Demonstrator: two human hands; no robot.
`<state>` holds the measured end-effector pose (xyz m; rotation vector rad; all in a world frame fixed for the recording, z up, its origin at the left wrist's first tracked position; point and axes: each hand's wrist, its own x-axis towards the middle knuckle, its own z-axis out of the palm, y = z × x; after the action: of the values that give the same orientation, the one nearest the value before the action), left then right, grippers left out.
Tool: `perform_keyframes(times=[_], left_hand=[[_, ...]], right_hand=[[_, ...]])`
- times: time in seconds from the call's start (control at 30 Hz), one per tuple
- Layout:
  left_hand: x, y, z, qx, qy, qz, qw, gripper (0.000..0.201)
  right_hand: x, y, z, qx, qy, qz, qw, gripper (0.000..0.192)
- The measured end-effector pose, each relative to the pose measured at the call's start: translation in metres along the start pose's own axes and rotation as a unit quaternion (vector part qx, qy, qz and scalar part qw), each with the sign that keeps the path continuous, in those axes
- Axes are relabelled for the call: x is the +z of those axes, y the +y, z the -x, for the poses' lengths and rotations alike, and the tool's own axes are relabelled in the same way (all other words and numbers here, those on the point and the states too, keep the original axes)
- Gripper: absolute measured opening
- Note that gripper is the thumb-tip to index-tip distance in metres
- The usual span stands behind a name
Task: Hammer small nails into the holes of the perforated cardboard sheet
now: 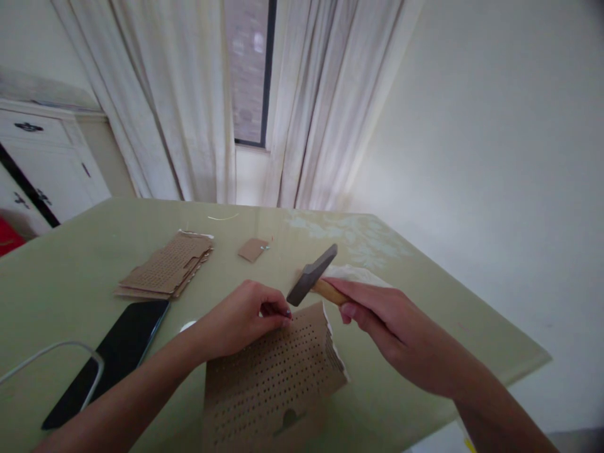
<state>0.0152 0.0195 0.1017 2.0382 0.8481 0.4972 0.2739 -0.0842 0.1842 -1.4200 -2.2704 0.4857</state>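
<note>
Green table (70,277), brown perforated cardboard (274,371), grey-headed hammer (314,277)

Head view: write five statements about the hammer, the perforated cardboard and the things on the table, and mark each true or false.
1. The right hand grips a hammer by its wooden handle. True.
2. The left hand lies flat on the phone. False: its fingers pinch something small at the top edge of the perforated cardboard, under the hammer's head; the phone lies apart, to the left.
3. A stack of cardboard pieces lies on the table beyond the phone. True.
4. The hammer's head is bright red. False: it is dark grey.
5. The curtains are drawn fully shut. False: a gap between them shows the window.
</note>
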Motion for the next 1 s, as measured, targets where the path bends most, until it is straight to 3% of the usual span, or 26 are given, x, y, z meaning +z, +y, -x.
perform_keyframes(times=[0.07, 0.23, 0.43, 0.6, 0.7, 0.8, 0.87, 1.0], left_hand=[[0.001, -0.002, -0.001, 0.003, -0.001, 0.0, 1.0, 0.012], [0.004, -0.004, -0.001, 0.02, -0.019, -0.019, 0.999, 0.011], [0.003, -0.01, -0.002, 0.054, 0.013, -0.045, 0.997, 0.012], [0.005, -0.012, -0.004, 0.066, 0.003, -0.083, 0.994, 0.009], [0.005, -0.011, -0.003, 0.053, -0.004, -0.071, 0.996, 0.013], [0.004, -0.009, 0.0, 0.034, -0.017, -0.052, 0.998, 0.034], [0.004, -0.008, 0.001, 0.03, -0.027, -0.064, 0.997, 0.04], [0.005, -0.005, 0.003, 0.018, -0.048, -0.088, 0.995, 0.028]], right_hand=[[0.003, -0.007, 0.0, 0.003, 0.012, 0.023, 1.0, 0.046], [0.013, -0.012, 0.003, -0.015, -0.036, 0.103, 0.994, 0.047], [0.02, -0.015, 0.009, -0.017, 0.041, 0.095, 0.995, 0.049], [0.032, -0.01, 0.014, 0.001, -0.039, 0.131, 0.991, 0.053], [0.03, -0.008, 0.016, -0.006, 0.007, 0.113, 0.994, 0.05], [0.029, -0.007, 0.014, -0.006, 0.055, 0.09, 0.994, 0.048], [0.033, -0.007, 0.012, 0.005, 0.029, 0.088, 0.996, 0.048], [0.043, -0.004, 0.011, 0.024, -0.065, 0.073, 0.995, 0.049]])
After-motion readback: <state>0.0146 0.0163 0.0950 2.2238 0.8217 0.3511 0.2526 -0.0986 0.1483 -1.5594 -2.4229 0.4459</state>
